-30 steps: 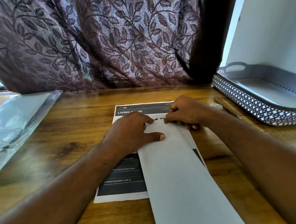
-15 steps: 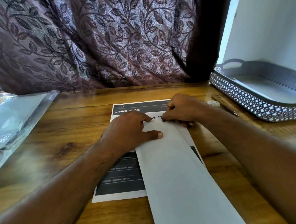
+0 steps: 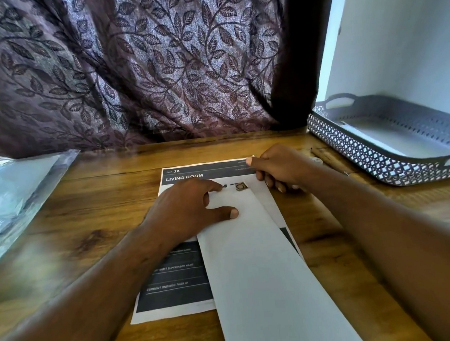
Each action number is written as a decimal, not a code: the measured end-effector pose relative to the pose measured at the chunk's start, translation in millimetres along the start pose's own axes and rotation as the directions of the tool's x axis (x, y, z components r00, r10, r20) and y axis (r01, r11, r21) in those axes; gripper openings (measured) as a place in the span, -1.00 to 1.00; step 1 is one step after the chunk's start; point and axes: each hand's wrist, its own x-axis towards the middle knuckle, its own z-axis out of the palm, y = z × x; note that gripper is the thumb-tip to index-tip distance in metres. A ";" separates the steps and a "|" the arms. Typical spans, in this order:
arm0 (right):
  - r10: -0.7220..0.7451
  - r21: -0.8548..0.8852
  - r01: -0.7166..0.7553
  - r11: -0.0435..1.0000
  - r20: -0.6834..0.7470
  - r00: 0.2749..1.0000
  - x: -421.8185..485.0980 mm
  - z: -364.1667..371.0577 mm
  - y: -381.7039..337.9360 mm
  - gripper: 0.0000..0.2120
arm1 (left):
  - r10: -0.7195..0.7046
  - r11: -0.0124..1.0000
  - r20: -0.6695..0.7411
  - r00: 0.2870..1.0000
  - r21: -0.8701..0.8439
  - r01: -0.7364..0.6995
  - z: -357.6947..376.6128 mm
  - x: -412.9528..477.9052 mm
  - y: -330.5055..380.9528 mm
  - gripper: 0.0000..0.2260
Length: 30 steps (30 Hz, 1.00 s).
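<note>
Head view, single frame.

- White envelope (image 3: 254, 269): lies flat on the bench (image 3: 98, 203), long axis running away from me and skewed slightly left at the far end. It overlaps the right half of the printed sheet (image 3: 174, 293), header "LIVING ROOM".
- Stamp (image 3: 240, 186): small, brownish, sits on the envelope's far end, between my two hands.
- Left hand (image 3: 189, 207): fingers spread and fairly straight, pressing down on the envelope's far left part. Thumb stretched across the white paper, index tip just beside the stamp.
- Right hand (image 3: 279, 169): thumb tip on the sheet's far right corner, other fingers curled with nails toward me. Cannot tell whether it actually pinches the paper.
- Right of that hand: pencil (image 3: 327, 160), then a patterned tray (image 3: 364, 155).
- Far left: plastic bag (image 3: 15, 190).
- Behind the bench: leaf-print curtain (image 3: 145, 69).
</note>
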 end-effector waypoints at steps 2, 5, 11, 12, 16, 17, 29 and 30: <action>-0.033 0.001 0.033 0.999 -0.007 0.999 -0.2 1.3 2.5 -0.64 | 0.001 1.000 0.002 1.000 0.007 -0.001 0.2 0.5 0.1 -0.37; -0.205 -0.088 0.202 0.976 -0.037 0.978 -3.8 5.6 5.9 -0.90 | 0.004 1.000 -0.017 1.000 -0.011 -0.004 1.4 0.2 -2.3 -0.38; -0.488 -0.153 0.489 0.859 0.042 0.872 -8.4 5.7 8.7 -0.78 | 0.005 1.000 -0.009 1.000 -0.012 -0.005 2.1 0.7 -3.0 -0.38; -0.499 -0.175 0.501 0.848 0.060 0.865 -7.1 7.4 8.1 -0.76 | 0.003 1.000 -0.011 1.000 -0.009 -0.003 2.0 0.7 -3.4 -0.37; -0.505 -0.237 0.517 0.822 0.113 0.856 -5.9 9.7 5.9 -0.73 | 0.000 1.000 -0.012 1.000 -0.002 0.000 3.1 1.7 -4.1 -0.36; -0.501 -0.242 0.516 0.821 0.126 0.856 -5.7 9.6 5.4 -0.73 | -0.001 1.000 -0.014 1.000 -0.003 0.001 3.3 1.6 -5.0 -0.36; -0.518 -0.272 0.598 0.754 0.314 0.796 -8.5 2.7 -0.8 -0.79 | -0.007 0.999 0.015 1.000 0.033 0.006 4.2 3.4 -6.6 -0.30; -0.507 -0.237 0.586 0.775 0.322 0.800 -8.3 1.7 0.1 -0.80 | -0.009 0.999 0.023 1.000 0.042 0.008 3.9 3.9 -6.3 -0.29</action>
